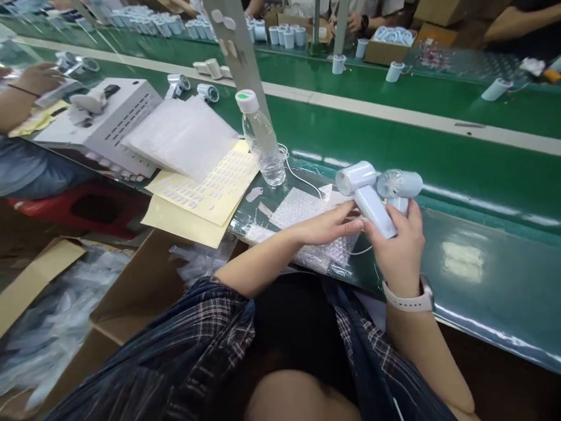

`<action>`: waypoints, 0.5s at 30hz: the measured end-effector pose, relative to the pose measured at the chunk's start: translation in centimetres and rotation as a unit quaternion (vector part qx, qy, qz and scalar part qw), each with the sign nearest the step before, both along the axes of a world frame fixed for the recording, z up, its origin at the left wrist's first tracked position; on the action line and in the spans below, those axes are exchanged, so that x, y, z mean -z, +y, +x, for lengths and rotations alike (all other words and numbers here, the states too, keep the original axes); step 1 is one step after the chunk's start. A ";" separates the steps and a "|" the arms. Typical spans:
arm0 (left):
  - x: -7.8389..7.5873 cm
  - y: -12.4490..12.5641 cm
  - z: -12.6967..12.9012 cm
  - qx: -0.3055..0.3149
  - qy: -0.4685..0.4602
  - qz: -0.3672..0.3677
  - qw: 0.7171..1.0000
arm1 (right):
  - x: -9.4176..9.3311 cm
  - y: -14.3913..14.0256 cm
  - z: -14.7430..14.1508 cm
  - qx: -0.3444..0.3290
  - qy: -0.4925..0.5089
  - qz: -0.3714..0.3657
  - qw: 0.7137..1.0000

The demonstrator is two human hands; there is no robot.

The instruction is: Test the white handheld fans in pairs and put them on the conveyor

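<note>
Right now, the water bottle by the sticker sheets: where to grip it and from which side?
Grip the water bottle around its clear mid-body, below the white cap. It stands upright but leans in this view, so a side grasp suits it. Come from the near right: sticker sheets lie to its left and a slanted grey post rises just behind it.

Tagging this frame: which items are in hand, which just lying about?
In hand: two pale blue handheld fans, held by right hand; left hand touching them; bubble wrap beneath.
Lying about: water bottle, sticker sheets, white box.
</note>
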State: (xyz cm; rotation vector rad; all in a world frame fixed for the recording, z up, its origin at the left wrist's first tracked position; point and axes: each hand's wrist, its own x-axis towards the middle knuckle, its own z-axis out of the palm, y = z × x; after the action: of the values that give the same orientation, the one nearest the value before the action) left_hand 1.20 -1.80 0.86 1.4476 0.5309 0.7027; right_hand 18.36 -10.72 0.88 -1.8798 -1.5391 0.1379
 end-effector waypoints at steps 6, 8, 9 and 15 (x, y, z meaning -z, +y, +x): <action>1.5 -2.2 0.7 -0.061 -0.156 -0.269 0.948 | -2.1 -2.7 0.2 -0.206 0.146 -0.083 0.964; 1.6 -1.9 -0.3 -0.038 -0.146 -0.287 0.946 | -1.4 -2.3 2.3 -0.157 0.206 -0.093 0.961; 1.6 -1.7 -0.9 -0.042 -0.145 -0.290 0.945 | -0.7 -1.8 3.3 -0.091 0.182 -0.097 0.974; 0.7 -0.6 -2.5 -0.082 -0.147 -0.228 0.959 | 3.5 0.2 3.5 0.002 -0.096 -0.185 0.978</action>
State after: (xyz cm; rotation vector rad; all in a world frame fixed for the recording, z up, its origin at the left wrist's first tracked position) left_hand -1.34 -2.36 0.15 0.8575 0.5404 0.8461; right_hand 21.89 -10.52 -2.60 -2.2408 -1.7305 0.2634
